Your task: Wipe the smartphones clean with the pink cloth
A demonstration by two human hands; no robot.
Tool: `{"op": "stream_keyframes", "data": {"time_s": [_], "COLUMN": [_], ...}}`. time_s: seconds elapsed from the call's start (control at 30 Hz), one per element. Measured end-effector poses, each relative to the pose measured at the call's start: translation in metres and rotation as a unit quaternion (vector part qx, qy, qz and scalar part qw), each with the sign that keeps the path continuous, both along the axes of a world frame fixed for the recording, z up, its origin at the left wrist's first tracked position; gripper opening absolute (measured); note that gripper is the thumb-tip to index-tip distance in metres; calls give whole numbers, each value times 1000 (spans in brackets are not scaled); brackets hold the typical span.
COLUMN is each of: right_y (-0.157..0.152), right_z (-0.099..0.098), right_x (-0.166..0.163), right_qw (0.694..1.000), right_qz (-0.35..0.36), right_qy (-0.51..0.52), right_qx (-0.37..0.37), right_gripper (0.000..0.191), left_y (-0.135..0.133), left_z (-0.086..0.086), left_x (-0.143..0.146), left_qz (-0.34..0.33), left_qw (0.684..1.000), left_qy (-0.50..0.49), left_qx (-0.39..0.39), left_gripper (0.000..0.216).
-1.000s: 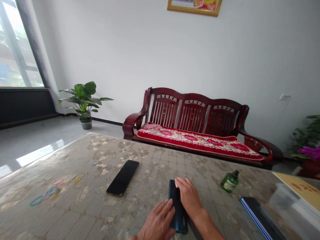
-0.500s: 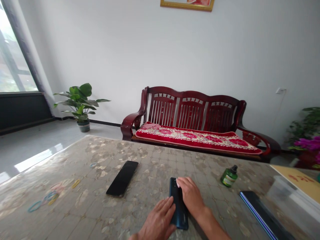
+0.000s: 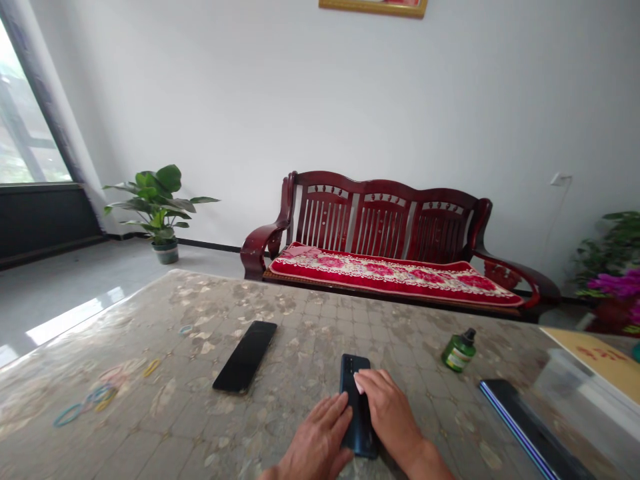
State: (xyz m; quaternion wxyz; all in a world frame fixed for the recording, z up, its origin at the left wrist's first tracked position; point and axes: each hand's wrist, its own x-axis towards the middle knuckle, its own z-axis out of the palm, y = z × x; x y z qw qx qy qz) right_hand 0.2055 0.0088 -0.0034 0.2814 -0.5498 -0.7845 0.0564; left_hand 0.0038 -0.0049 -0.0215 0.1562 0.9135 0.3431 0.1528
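A dark blue phone (image 3: 354,377) lies face down on the patterned table (image 3: 300,333) near the front edge. My left hand (image 3: 316,443) rests flat against the phone's left side, fingers stretched out. My right hand (image 3: 393,417) lies on top of the phone's right half, fingers extended and pressing something small and pale against its back. A second black phone (image 3: 245,356) lies to the left, apart from both hands.
A small green bottle (image 3: 459,351) stands at the right. A dark tablet or phone (image 3: 525,427) lies near the right front edge, beside a yellow box (image 3: 600,363). Coloured rubber bands (image 3: 95,397) are scattered at the left. A red wooden bench (image 3: 390,260) stands behind the table.
My right hand has slid back along the phone toward me, baring its far end. The left hand has stayed beside the phone. The view has shifted slightly.
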Motion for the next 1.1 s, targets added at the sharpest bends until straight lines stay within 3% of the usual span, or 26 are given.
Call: {"op": "stream_keyframes", "data": {"time_s": [0.13,0.2,0.43,0.6,0.73,0.97,1.1], "right_y": [36,39,-19,-5,18,-9,8], "right_z": [5,6,10,13,15,9,8], "right_x": [-3,-4,-5,-14,-20,-20,-21], "right_qw": [999,998,999,998,999,997,997], "right_qz": [-28,-32,14,22,-5,50,31], "right_qy": [32,39,-35,-54,-50,-61,-57], "right_qx": [-33,-36,-19,6,8,23,31], "right_gripper": [41,38,29,25,26,22,23], "left_y": [0,0,-2,-5,-5,-4,-4], "left_z": [0,-1,14,28,23,15,11], "left_x": [1,1,0,0,-1,2,1], "left_qz": [3,4,0,-6,-14,-12,-7], "left_qw": [1000,1000,1000,1000,1000,998,996], "left_qy": [1,1,-3,11,6,-54,-54], "left_qx": [9,13,3,-9,7,38,63], "left_gripper": [58,57,51,41,40,25,27]}}
